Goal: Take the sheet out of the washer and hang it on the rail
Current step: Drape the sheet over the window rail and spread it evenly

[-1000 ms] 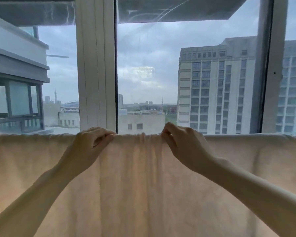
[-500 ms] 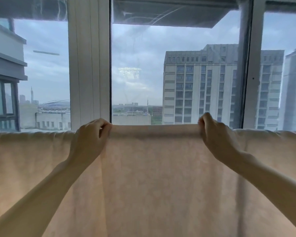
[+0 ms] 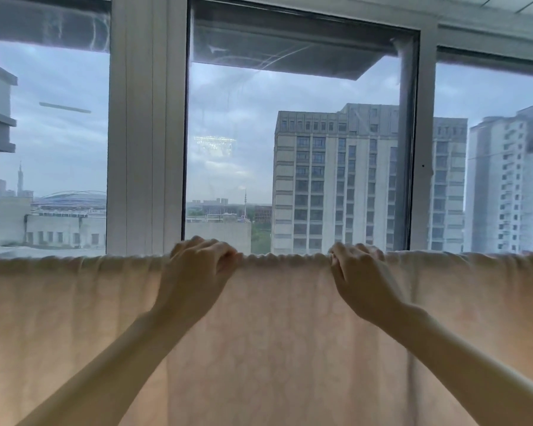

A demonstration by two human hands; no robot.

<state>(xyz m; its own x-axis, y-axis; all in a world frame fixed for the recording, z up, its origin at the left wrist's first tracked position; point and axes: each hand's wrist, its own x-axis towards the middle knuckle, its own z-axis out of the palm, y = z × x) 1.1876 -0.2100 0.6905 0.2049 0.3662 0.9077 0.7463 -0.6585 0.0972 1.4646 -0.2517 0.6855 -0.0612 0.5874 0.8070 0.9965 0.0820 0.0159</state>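
The pale cream sheet (image 3: 274, 348) hangs across the whole width of the room in front of me, from the left edge to the right. Its top fold runs level along the foot of the window. Daylight glows through the cloth. The fold is gathered into small puckers, tightest in the stretch between the 2 hands. The rail itself is hidden under the fold.

The left hand (image 3: 194, 272) sits on the top fold just left of the middle, its fingers curled over the edge and gripping the cloth. The right hand (image 3: 360, 281) sits right of the middle and grips the fold the same way, knuckles up. The 2 hands are apart, with puckered cloth between them. Both bare forearms reach up from the near bottom corners.

Behind the sheet, the window has a broad white upright (image 3: 145, 133) on the left and a thinner grey upright (image 3: 413, 149) on the right. Far off through the glass, a tall pale block (image 3: 336, 179) stands right of the middle, with another tower (image 3: 508, 186) at the far right. Low buildings (image 3: 65, 222) lie to the left under a cloudy sky.
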